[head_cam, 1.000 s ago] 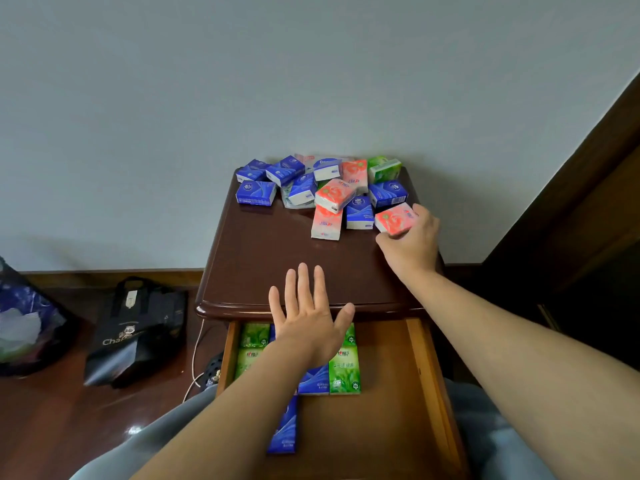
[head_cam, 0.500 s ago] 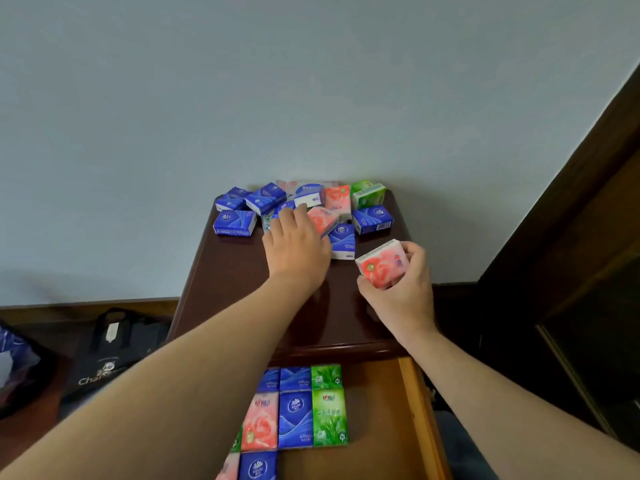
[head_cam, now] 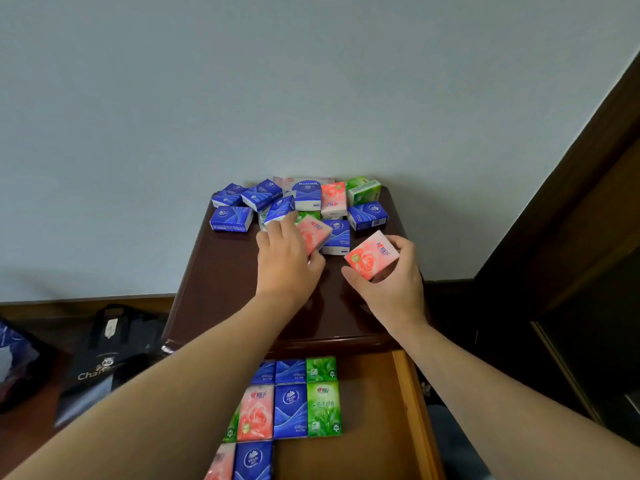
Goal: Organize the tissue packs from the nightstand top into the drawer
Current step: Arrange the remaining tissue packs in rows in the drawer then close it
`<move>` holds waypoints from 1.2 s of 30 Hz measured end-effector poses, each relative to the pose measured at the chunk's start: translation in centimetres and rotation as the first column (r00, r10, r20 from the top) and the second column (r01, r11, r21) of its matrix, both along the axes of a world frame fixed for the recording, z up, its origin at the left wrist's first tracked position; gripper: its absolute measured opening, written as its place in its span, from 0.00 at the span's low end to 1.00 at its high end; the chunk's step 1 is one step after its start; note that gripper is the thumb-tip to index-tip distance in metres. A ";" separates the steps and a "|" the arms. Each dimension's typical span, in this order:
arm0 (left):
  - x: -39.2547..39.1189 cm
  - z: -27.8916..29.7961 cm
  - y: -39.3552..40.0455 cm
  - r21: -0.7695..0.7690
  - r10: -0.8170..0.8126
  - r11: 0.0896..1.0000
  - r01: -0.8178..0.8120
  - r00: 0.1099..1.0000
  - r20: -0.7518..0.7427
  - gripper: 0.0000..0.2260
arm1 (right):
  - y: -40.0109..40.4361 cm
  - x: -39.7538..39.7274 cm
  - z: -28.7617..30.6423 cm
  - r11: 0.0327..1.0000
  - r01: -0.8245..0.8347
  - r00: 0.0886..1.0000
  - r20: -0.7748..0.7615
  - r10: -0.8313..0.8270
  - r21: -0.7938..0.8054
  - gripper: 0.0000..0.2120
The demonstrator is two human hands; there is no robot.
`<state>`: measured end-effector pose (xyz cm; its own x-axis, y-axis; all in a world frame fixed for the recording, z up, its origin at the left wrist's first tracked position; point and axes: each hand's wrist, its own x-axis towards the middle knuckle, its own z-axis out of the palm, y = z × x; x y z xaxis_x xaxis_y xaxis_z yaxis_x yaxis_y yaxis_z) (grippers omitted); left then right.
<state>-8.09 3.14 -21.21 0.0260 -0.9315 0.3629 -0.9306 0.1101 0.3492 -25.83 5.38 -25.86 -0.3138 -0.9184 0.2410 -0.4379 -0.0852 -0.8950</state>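
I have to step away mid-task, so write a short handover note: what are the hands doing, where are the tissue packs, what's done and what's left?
Right hand: holds a pink pack lifted above the nightstand top.
Left hand: closing on another pink pack at the near edge of the pile.
Done: several packs lie flat in rows at the left of the open drawer.
Left: put both pink packs in the drawer, then move the pile of roughly a dozen blue, pink and green packs at the back of the top.

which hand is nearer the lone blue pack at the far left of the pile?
Left. The left hand sits just right of the blue pack, gripping a pink pack; the right hand is farther right, holding another pink pack.
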 end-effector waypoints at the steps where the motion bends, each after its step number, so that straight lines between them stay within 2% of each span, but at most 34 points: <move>1: 0.4 0.0 1.4 -0.016 -0.016 1.000 0.016 0.999 -0.028 0.31 | 0.2 0.0 0.3 1.000 -0.010 1.000 0.006 0.010 0.019 0.39; 3: 1.2 0.2 4.3 0.031 -0.018 0.999 0.022 0.994 -0.112 0.33 | 0.8 -0.2 0.8 0.998 -0.034 0.999 0.025 0.032 0.061 0.37; 5: 1.9 0.2 7.2 0.084 -0.006 0.996 0.030 0.964 -0.266 0.36 | 1.5 -0.4 1.6 0.993 -0.068 0.995 0.081 0.060 0.102 0.33; 7: 2.5 0.1 10.0 0.123 0.023 0.992 0.033 0.907 -0.421 0.39 | 2.8 -0.3 2.5 0.984 -0.124 0.961 0.261 0.087 0.127 0.27; 9: 3.3 -0.3 12.7 0.176 0.059 0.984 0.037 0.858 -0.510 0.40 | 4.9 0.0 3.4 0.974 -0.168 0.913 0.396 0.097 0.149 0.23; 12: 4.4 -1.7 16.9 0.229 0.121 0.973 0.029 0.779 -0.615 0.36 | 9.5 0.7 3.5 0.945 -0.244 0.904 0.403 0.139 0.220 0.19; 16: 5.5 -4.1 22.0 0.277 0.227 0.961 -0.011 0.602 -0.765 0.34 | 16.3 2.1 1.2 0.879 -0.318 0.890 0.432 0.146 0.357 0.07; 19: 6.7 -5.5 24.7 0.290 0.246 0.957 0.013 0.493 -0.835 0.31 | 20.0 3.6 -1.1 0.767 -0.347 0.910 0.390 0.138 0.539 0.12; 25: 9.1 -7.2 27.2 0.315 0.283 0.949 -0.013 0.474 -0.834 0.26 | 22.1 7.1 -4.5 0.634 -0.308 0.939 0.336 0.080 0.710 0.18; 29: 9.2 -8.2 28.1 0.258 0.233 0.965 -0.042 0.583 -0.778 0.24 | 21.4 8.6 -5.0 0.597 -0.289 0.947 0.313 0.066 0.748 0.13; 33: 8.9 -8.5 27.7 0.235 0.205 0.972 -0.019 0.559 -0.803 0.16 | 21.1 9.4 -5.8 0.567 -0.239 0.961 0.275 0.022 0.788 0.10; 36: 9.1 -8.6 27.5 0.227 0.213 0.973 -0.030 0.486 -0.848 0.14 | 20.8 9.6 -6.3 0.558 -0.205 0.970 0.243 0.006 0.804 0.11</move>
